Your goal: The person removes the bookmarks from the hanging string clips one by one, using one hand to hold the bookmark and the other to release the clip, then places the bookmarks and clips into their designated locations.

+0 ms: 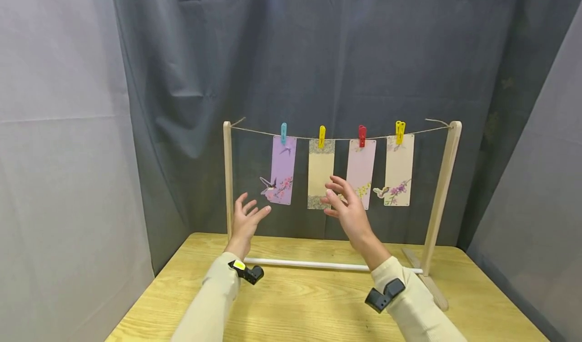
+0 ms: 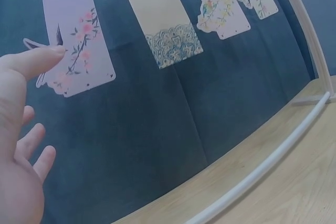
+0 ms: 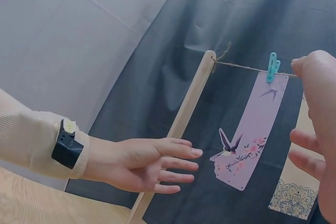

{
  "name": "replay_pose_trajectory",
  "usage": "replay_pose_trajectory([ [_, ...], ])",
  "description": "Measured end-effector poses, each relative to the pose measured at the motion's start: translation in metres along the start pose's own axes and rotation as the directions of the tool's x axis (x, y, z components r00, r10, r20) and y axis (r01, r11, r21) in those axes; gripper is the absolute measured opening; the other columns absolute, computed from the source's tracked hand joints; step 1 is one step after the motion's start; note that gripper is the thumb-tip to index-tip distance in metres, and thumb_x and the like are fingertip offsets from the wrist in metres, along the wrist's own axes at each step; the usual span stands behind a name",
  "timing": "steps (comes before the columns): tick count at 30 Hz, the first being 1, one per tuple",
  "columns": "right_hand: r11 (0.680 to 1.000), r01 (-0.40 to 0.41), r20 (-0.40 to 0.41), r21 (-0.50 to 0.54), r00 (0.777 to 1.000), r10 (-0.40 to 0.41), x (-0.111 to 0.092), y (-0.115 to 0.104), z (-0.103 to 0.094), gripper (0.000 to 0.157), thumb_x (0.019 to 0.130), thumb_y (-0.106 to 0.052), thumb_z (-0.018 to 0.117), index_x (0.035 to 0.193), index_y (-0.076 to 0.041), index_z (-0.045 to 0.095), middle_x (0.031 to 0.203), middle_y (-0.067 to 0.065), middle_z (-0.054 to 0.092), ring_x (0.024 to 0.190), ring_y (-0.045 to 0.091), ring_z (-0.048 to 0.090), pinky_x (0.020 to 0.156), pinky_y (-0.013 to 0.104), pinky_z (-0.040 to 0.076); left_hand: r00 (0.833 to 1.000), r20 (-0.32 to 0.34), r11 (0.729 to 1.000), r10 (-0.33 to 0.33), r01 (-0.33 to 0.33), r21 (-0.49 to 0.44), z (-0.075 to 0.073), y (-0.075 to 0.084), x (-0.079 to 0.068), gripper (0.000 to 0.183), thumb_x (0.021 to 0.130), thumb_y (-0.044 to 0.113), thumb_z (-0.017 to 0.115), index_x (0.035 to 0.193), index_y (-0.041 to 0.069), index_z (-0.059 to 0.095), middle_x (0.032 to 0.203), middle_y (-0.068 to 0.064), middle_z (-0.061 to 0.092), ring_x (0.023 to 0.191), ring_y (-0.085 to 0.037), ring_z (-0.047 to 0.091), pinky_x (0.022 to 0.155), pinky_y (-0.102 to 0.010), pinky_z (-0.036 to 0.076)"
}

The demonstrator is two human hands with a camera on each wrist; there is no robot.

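Four bookmarks would exceed three, so several paper bookmarks hang from a string (image 1: 300, 138) by small clothespins. The purple bookmark (image 1: 283, 167) hangs from a blue clothespin (image 1: 284, 133). Beside it, a cream bookmark with patterned ends (image 1: 318, 173) has a yellow clothespin (image 1: 322, 136). A pink bookmark (image 1: 360, 162) hangs under a red clothespin (image 1: 362, 136); a cream floral bookmark (image 1: 399, 170) under yellow clips (image 1: 400, 132). My left hand (image 1: 245, 224) is raised, fingers spread, left of the purple bookmark, holding nothing. My right hand (image 1: 352, 215) is raised before the middle bookmarks, fingers loosely bent and holding nothing.
Two wooden posts (image 1: 441, 195) carry the string, joined low down by a white rod (image 1: 309, 264). The frame stands on a wooden table (image 1: 291, 301). Dark grey cloth (image 1: 336, 54) hangs behind, with pale cloth (image 1: 63, 130) at the left.
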State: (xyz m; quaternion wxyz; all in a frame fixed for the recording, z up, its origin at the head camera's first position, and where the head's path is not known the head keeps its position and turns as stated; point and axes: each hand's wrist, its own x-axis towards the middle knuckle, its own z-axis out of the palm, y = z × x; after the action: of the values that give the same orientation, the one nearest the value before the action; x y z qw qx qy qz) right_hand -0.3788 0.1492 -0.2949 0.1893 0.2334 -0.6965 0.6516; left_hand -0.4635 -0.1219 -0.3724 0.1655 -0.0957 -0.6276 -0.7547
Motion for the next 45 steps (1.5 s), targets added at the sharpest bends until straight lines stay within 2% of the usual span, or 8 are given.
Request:
replay_pose_trajectory([
  [10, 0.999, 0.025, 0.0, 0.021, 1.0, -0.025, 0.003, -0.005, 0.003, 0.051, 0.11, -0.023, 0.054, 0.156, -0.01, 0.039, 0.147, 0.017, 0.048, 0.122, 0.046, 0.058, 0.094, 0.051, 0.055, 1.0, 0.003, 0.999, -0.027, 0.027, 0.038, 0.016, 0.009, 0.0, 0.101, 0.086, 0.017, 0.086, 0.163, 0.019, 0.021, 0.16, -0.023, 0.033, 0.146, -0.044, 0.033, 0.116, -0.055, 0.032],
  [16, 0.998, 0.058, 0.039, -0.022, 0.998, -0.057, 0.008, -0.009, 0.006, 0.053, 0.109, -0.026, 0.055, 0.157, -0.011, 0.039, 0.149, 0.018, 0.048, 0.121, 0.044, 0.06, 0.094, 0.051, 0.055, 0.999, -0.049, 0.999, -0.011, 0.012, 0.03, 0.024, 0.007, 0.003, 0.098, 0.087, 0.011, 0.083, 0.163, 0.014, 0.021, 0.157, -0.025, 0.036, 0.143, -0.047, 0.035, 0.114, -0.056, 0.035],
  [19, 0.997, 0.071, 0.047, -0.031, 0.996, -0.069, 0.01, -0.012, 0.007, 0.052, 0.109, -0.026, 0.056, 0.157, -0.012, 0.04, 0.147, 0.017, 0.049, 0.12, 0.043, 0.061, 0.093, 0.052, 0.055, 0.998, -0.069, 1.0, -0.012, 0.014, 0.024, 0.025, 0.008, 0.004, 0.098, 0.087, 0.01, 0.083, 0.162, 0.015, 0.021, 0.157, -0.026, 0.037, 0.142, -0.047, 0.037, 0.113, -0.056, 0.036],
  [24, 0.997, 0.069, 0.067, -0.041, 0.996, -0.066, 0.013, -0.014, 0.009, 0.053, 0.109, -0.025, 0.056, 0.157, -0.012, 0.04, 0.147, 0.016, 0.05, 0.119, 0.044, 0.061, 0.09, 0.049, 0.057, 0.995, -0.099, 0.999, -0.013, 0.017, 0.035, 0.023, 0.002, 0.006, 0.095, 0.087, 0.005, 0.082, 0.162, 0.013, 0.023, 0.155, -0.027, 0.04, 0.141, -0.047, 0.039, 0.112, -0.056, 0.037],
  [30, 0.995, 0.07, 0.089, -0.068, 0.994, -0.064, 0.019, -0.015, 0.01, 0.055, 0.108, -0.028, 0.057, 0.158, -0.017, 0.038, 0.15, 0.016, 0.048, 0.118, 0.039, 0.062, 0.091, 0.053, 0.056, 0.995, -0.076, 0.998, 0.057, -0.055, 0.025, 0.025, -0.007, 0.01, 0.094, 0.086, 0.003, 0.082, 0.161, 0.011, 0.025, 0.154, -0.027, 0.042, 0.141, -0.045, 0.041, 0.111, -0.054, 0.039],
  [36, 0.995, 0.064, 0.105, -0.071, 0.993, -0.056, 0.026, -0.012, 0.014, 0.055, 0.109, -0.029, 0.055, 0.16, -0.017, 0.036, 0.153, 0.019, 0.044, 0.118, 0.038, 0.062, 0.091, 0.054, 0.055, 0.991, -0.126, 0.999, 0.038, -0.04, -0.015, 0.025, -0.013, 0.013, 0.094, 0.085, 0.003, 0.082, 0.161, 0.011, 0.026, 0.152, -0.027, 0.045, 0.139, -0.045, 0.042, 0.112, -0.054, 0.039],
  [42, 0.998, 0.058, 0.091, -0.025, 0.994, -0.055, 0.036, -0.012, 0.017, 0.054, 0.111, -0.028, 0.051, 0.16, -0.011, 0.034, 0.154, 0.02, 0.042, 0.117, 0.039, 0.063, 0.091, 0.058, 0.054, 0.998, -0.064, 0.999, 0.011, -0.009, 0.035, 0.029, -0.007, 0.02, 0.097, 0.087, 0.007, 0.083, 0.163, 0.014, 0.024, 0.153, -0.027, 0.043, 0.141, -0.045, 0.041, 0.113, -0.054, 0.038],
  [45, 0.998, 0.054, 0.097, -0.035, 0.994, -0.05, 0.043, -0.012, 0.019, 0.056, 0.111, -0.031, 0.05, 0.161, -0.012, 0.033, 0.154, 0.017, 0.043, 0.118, 0.039, 0.063, 0.092, 0.058, 0.054, 0.999, -0.037, 0.998, -0.006, 0.008, 0.055, 0.03, -0.005, 0.022, 0.098, 0.087, 0.008, 0.083, 0.163, 0.016, 0.023, 0.153, -0.025, 0.045, 0.141, -0.045, 0.04, 0.113, -0.053, 0.038],
])
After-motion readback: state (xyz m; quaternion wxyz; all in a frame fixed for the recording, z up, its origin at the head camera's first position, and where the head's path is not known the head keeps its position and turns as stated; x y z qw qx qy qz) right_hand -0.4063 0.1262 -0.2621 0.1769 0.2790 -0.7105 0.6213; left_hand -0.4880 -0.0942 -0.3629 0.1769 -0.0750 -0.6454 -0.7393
